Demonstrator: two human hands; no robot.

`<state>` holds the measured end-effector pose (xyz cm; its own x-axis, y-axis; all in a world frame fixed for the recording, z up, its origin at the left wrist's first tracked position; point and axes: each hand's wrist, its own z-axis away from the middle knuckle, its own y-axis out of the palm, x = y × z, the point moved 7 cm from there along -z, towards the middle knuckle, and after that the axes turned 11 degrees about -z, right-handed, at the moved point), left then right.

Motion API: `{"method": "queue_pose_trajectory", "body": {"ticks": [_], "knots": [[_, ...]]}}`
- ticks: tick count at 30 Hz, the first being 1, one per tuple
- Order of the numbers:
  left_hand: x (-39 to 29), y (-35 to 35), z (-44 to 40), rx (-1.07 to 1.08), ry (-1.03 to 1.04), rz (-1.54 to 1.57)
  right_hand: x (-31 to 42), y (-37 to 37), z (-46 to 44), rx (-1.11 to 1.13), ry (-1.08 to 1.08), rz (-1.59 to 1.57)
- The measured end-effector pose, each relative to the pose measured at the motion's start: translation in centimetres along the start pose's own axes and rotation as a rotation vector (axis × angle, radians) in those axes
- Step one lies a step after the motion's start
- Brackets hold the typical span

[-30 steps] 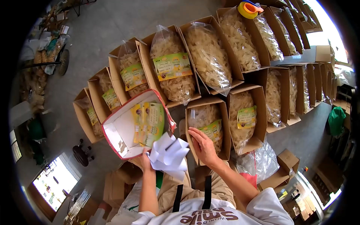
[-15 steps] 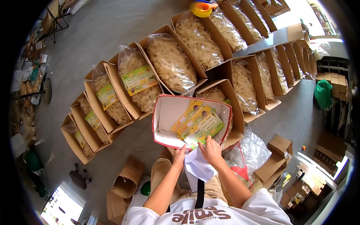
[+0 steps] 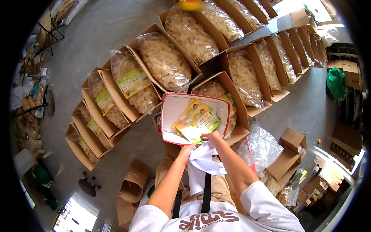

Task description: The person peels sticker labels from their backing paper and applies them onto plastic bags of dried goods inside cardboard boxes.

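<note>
A white box with red edges (image 3: pixel 172 112) is held in front of me, with several yellow-green cards (image 3: pixel 199 120) lying inside. My left hand (image 3: pixel 184 153) is closed on the near edge of the box, beside crumpled white paper strips (image 3: pixel 201 162) that hang down below it. My right hand (image 3: pixel 213 137) has its fingers closed at the near edge of the top card. Partly behind the box stands a carton (image 3: pixel 240 116) with a clear bag of pale flakes and a card in it.
Rows of open cartons (image 3: pixel 154 29) with bagged pale flakes stretch across the front. Clear plastic wrap (image 3: pixel 259 146) and an open empty carton (image 3: pixel 286 154) lie at the right. A wheeled stool (image 3: pixel 88 186) and a brown carton (image 3: pixel 133 181) are at the lower left.
The red-edged box has moved right, over the nearer cartons. My right hand has left the carton's bag and come to the cards in the box. The view has shifted as well.
</note>
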<state>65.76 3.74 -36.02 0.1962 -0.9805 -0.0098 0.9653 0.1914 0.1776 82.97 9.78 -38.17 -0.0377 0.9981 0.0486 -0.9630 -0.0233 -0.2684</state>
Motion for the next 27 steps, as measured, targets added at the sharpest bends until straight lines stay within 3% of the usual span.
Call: {"method": "queue_pose_trajectory", "body": {"ticks": [5,8,9,10,12,14,16,17,18,20,21,22,24,25,27], "knots": [[1.1,-0.6,1.6,-0.051,0.049,-0.128,-1.5,-1.1,2.4,-0.067,-0.217,-0.117],[0.0,-2.2,4.6,-0.211,0.195,-0.359,-1.2,-3.7,4.9,-0.208,-0.431,0.108],[-1.1,-2.3,6.8,-0.259,0.268,-0.407,-0.6,-4.5,6.3,-0.397,-0.692,0.240],[-1.8,-2.7,8.2,-0.258,0.300,-0.455,-1.3,-5.2,5.7,-0.403,-0.699,0.228],[-3.4,-2.6,12.0,-0.192,0.326,-0.422,-3.4,-5.4,3.3,-0.152,-0.500,0.172],[-4.2,-3.2,14.2,-0.271,0.336,-0.454,-1.7,-6.5,7.4,-0.148,-0.480,0.148],[-6.6,-3.3,17.5,-0.316,0.601,-0.542,0.1,-7.6,10.2,-0.337,-0.718,0.420],[-7.6,-3.1,19.0,-0.374,0.687,-0.632,0.9,-8.2,12.1,-0.428,-0.880,0.329],[-8.2,-2.9,20.2,-0.382,0.693,-0.640,1.2,-8.4,12.9,-0.424,-0.885,0.318],[-10.7,-0.9,24.4,-0.613,0.972,-1.036,2.1,-8.8,14.3,-0.380,-0.906,0.354],[-11.2,0.8,26.9,-0.649,0.968,-1.153,2.7,-9.0,15.9,-0.400,-0.982,0.371],[-11.4,1.3,27.4,-0.652,0.981,-1.156,3.4,-9.4,17.5,-0.406,-0.989,0.363],[-11.2,4.3,29.0,-0.557,1.234,-1.378,5.0,-8.7,21.8,-0.313,-1.197,0.474],[-11.2,5.9,30.3,-0.499,1.282,-1.394,5.3,-9.1,24.2,-0.319,-1.203,0.469],[-11.0,8.4,31.8,-0.430,1.276,-1.483,6.1,-7.5,29.9,-0.173,-1.417,0.737]]}}
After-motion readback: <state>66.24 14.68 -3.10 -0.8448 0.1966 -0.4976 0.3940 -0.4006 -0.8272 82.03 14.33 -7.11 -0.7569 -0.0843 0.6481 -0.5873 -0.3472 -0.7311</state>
